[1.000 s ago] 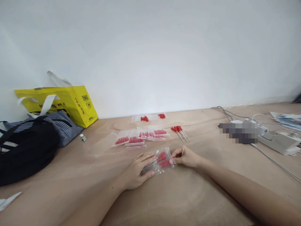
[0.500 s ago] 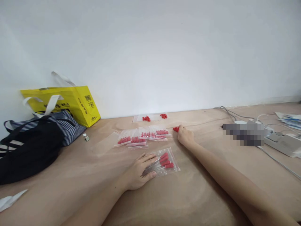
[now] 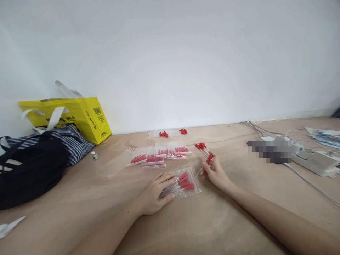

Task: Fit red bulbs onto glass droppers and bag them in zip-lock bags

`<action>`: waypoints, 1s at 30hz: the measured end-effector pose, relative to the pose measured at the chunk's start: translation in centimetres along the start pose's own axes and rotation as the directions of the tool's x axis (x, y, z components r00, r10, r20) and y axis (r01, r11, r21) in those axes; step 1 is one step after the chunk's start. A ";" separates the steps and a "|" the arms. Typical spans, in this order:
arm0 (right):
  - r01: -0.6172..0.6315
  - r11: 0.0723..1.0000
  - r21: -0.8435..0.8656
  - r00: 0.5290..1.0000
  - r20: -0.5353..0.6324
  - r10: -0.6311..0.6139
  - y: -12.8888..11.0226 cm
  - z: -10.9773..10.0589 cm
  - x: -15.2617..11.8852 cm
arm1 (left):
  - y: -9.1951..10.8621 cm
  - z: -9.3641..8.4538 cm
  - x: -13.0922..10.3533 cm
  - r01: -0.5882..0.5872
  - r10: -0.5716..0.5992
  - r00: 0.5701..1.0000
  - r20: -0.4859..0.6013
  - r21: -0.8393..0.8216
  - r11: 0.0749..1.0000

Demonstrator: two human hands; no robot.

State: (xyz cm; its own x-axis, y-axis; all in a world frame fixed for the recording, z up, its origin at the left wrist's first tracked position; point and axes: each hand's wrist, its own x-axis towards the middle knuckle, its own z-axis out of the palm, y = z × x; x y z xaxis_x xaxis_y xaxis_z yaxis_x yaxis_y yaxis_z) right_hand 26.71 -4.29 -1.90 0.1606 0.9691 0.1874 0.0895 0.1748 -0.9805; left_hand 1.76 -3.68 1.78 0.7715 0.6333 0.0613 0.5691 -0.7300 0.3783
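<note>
My left hand [image 3: 156, 193] lies spread on the near end of a clear zip bag [image 3: 197, 187] that holds several red-topped droppers [image 3: 183, 182]. Right of this bag, my right hand [image 3: 212, 171] pinches one dropper by its red bulb [image 3: 209, 158], its thin clear stem pointing down toward the bag's edge. Just beyond that hand a few loose droppers [image 3: 201, 145] lie on the table with their red ends away from me. Farther back, a row of filled bags [image 3: 153, 159] overlaps, each showing red bulbs.
More red bulbs [image 3: 164, 134] rest on clear plastic near the wall. At the left stand a yellow bag [image 3: 98, 124], a striped bag [image 3: 75, 141], a black bag [image 3: 47, 170] and a small bottle [image 3: 95, 156]. A power strip [image 3: 313, 163] with cables lies at the right.
My right hand has moved back toward me from the loose droppers and now holds one. The droppers it covered are in view. My left hand stays on the bag.
</note>
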 end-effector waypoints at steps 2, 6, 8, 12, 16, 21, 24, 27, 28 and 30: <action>-0.037 0.993 0.115 0.998 -0.045 0.042 0.2 0.7 -0.4 | 0.0 0.0 0.0 0.003 -0.003 1.000 -0.002 -0.004 1.000; -0.141 0.950 0.279 0.985 -0.057 0.163 -0.2 1.4 -0.7 | 0.0 0.0 0.0 0.004 -0.004 1.000 -0.013 -0.011 1.000; -0.195 0.932 0.305 0.977 -0.020 0.211 -0.5 1.4 -0.8 | 0.1 0.0 0.0 0.004 -0.004 1.000 -0.012 -0.009 1.000; -0.210 0.966 0.152 0.972 0.137 0.189 -0.5 1.2 -1.1 | 0.0 0.0 0.0 -0.002 0.003 1.000 -0.005 0.012 1.000; -0.187 0.978 0.094 0.970 0.176 0.169 -0.4 1.3 -1.2 | -0.1 0.0 0.1 -0.002 0.002 1.000 0.009 0.011 1.000; -0.192 0.980 0.048 0.954 0.245 0.175 -0.6 1.5 -0.9 | -0.1 0.0 0.1 0.001 0.000 1.000 0.012 -0.002 1.000; -0.218 0.972 0.085 0.904 0.393 0.168 -0.8 1.2 -0.6 | -0.1 0.1 0.0 -0.006 0.006 1.000 0.002 -0.010 1.000; -0.243 0.969 0.049 0.869 0.454 0.195 -0.7 1.0 -0.4 | -0.2 0.1 0.0 -0.020 0.020 1.000 -0.022 -0.022 1.000; -0.238 0.971 0.022 0.876 0.437 0.205 -0.6 1.1 -0.3 | -0.2 0.1 0.1 -0.024 0.023 0.999 -0.026 -0.024 0.999; -0.231 0.973 -0.027 0.898 0.379 0.224 -0.6 1.3 -0.2 | -0.2 0.1 0.1 -0.025 0.024 0.999 -0.025 -0.023 0.999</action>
State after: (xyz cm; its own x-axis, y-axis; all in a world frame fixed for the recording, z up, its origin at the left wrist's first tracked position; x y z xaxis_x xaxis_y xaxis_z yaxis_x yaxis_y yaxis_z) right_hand 25.33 -4.35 -1.46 -0.2087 0.9752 -0.0736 0.0765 -0.0588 -0.9953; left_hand 1.75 -3.56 1.61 0.7776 0.6217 0.0936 0.5432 -0.7393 0.3980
